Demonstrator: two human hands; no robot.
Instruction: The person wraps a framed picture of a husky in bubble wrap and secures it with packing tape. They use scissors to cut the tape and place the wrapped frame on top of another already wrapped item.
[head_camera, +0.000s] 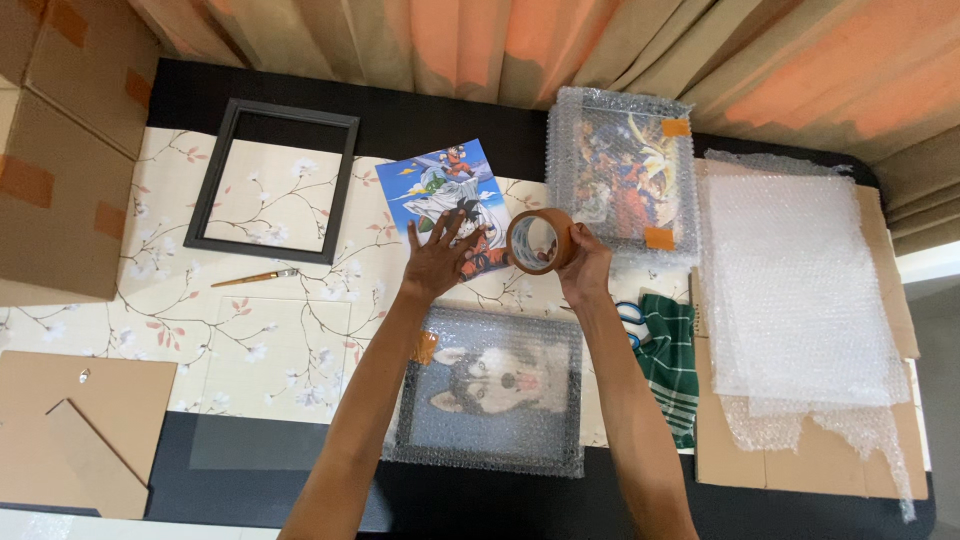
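Holding a brown tape roll (540, 241) upright in the right hand (583, 268), fingers curled round its rim, just above the bubble-wrapped dog picture (492, 388); left hand (438, 262) lies flat and spread on the cartoon print (450, 205), gripping nothing; risks as I read them: loose tape end could stick to the bare print, tearing its surface when lifted; palm pressure could crease or smudge the print; blue-handled scissors (630, 320) sit half hidden on the green cloth (668, 365) just beside the right forearm, easy to knock; empty black frame (277, 182) and small brush (255, 277) lie well apart, low risk.
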